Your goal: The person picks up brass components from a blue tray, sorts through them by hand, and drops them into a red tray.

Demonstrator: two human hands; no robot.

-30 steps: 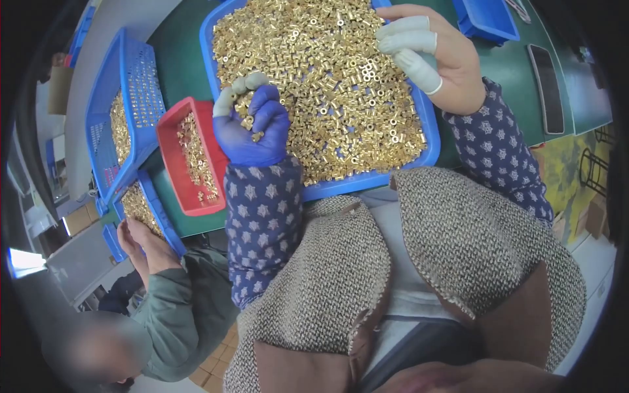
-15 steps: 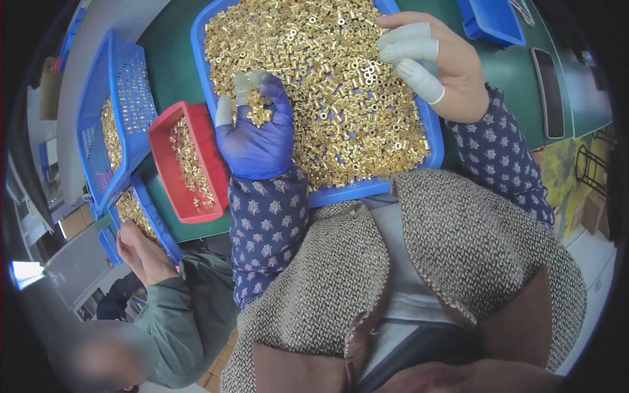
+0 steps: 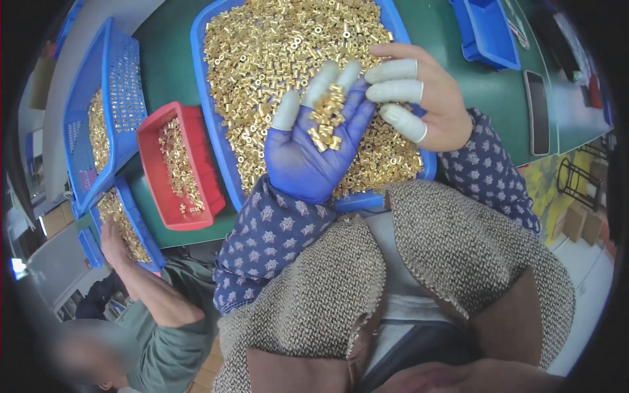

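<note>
My left hand (image 3: 308,160), in a blue glove with white finger cots, is palm up over the blue tray (image 3: 217,128). A small heap of brass fittings (image 3: 326,121) rests on its palm and fingers. My right hand (image 3: 429,98), bare except for white cots on the thumb and several fingers, hovers over the tray's right side. Its fingers are bent and apart, the tips close beside the left hand's fingers, and nothing shows between them. Many loose brass fittings (image 3: 262,49) fill the tray beneath both hands.
Left of the tray stands a red bin (image 3: 215,180) with some brass fittings, beside a blue perforated basket (image 3: 128,98). A co-worker's hand (image 3: 114,242) reaches into a smaller blue tray (image 3: 147,239). To the right lie a phone (image 3: 537,111) and a blue bin (image 3: 486,39).
My left hand has moved right, its fingers opening out flatter with the brass fittings spread on it. My right hand has come slightly left and down, beside it. The co-worker's arm has shifted.
</note>
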